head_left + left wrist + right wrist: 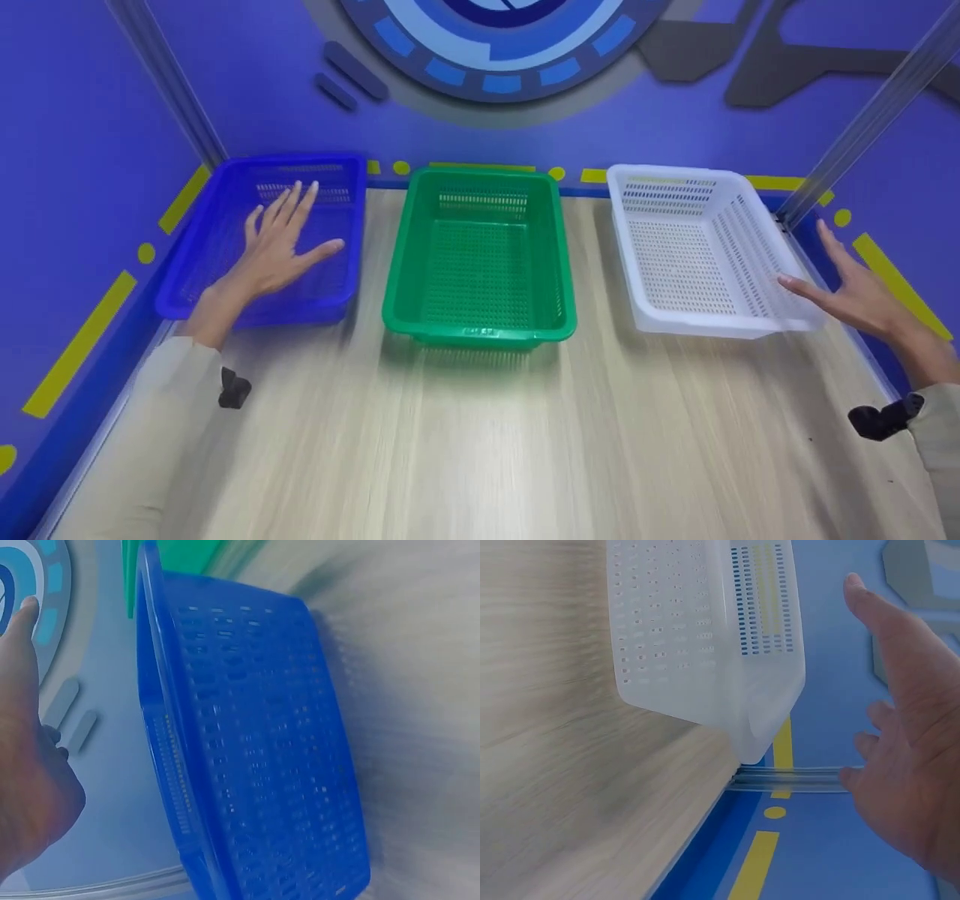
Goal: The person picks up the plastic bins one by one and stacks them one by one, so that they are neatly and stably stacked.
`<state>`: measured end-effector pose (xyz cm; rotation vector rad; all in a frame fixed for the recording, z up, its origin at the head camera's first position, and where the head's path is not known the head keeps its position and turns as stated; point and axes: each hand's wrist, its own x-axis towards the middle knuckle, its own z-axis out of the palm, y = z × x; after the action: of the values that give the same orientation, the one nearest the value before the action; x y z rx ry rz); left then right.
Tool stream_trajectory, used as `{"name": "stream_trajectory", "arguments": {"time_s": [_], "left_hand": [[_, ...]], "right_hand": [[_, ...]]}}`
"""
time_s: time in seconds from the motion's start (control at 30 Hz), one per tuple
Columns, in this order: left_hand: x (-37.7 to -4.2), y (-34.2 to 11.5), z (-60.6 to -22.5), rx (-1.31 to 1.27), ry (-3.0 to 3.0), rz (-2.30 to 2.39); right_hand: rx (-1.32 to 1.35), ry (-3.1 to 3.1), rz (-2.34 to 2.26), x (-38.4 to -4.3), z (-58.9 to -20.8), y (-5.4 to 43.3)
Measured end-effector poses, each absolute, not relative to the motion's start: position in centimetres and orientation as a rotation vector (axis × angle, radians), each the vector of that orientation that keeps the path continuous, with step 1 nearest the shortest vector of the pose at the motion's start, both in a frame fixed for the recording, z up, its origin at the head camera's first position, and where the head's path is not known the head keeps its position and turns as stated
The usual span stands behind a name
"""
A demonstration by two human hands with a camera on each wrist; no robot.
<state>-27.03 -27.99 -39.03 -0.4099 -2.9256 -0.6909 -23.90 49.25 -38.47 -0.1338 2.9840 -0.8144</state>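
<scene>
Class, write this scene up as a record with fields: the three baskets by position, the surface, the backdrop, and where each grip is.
Left: blue rectangular plastic basket
Middle: green rectangular plastic basket
Right: white rectangular plastic basket
Surface: pale wood-grain table
Backdrop: blue printed wall with yellow marks
Left grip: bare hand, fingers spread, above the blue basket
Right grip: bare hand, holding nothing, near the white basket's right side

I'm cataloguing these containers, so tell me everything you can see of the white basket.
The white basket is rectangular, open-topped and plastic-looking, with a smooth rim, slotted walls and a perforated bottom. It stands upright on the wood-look table, right of the green basket. The right hand hovers at its right rim; the right wrist view shows them apart.
</scene>
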Motion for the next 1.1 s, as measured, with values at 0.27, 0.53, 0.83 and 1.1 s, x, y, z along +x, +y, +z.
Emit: {"name": "stream_trajectory", "arguments": {"time_s": [0.27,0.53,0.83,1.1], "left_hand": [[-27.6,-26.3,-39.3,-0.415,-2.913,-0.928],[-27.9,-23.6,-38.8,-0.467,-2.957,-1.071],[-29.0,-19.3,-38.1,-0.681,-2.940,-1.113],[-29.4,-15.6,-37.4,-0.874,-2.915,-1.115]], "right_hand": [[-0.101,2.945,-0.906,-23.9,-38.8,49.8],[-0.125,2.821,-1.140,-23.6,-39.1,50.2],[-0.075,2.766,-1.241,-22.7,-39.7,51.1],[-0.036,2.761,-1.212,-22.3,-39.8,51.6]]}}
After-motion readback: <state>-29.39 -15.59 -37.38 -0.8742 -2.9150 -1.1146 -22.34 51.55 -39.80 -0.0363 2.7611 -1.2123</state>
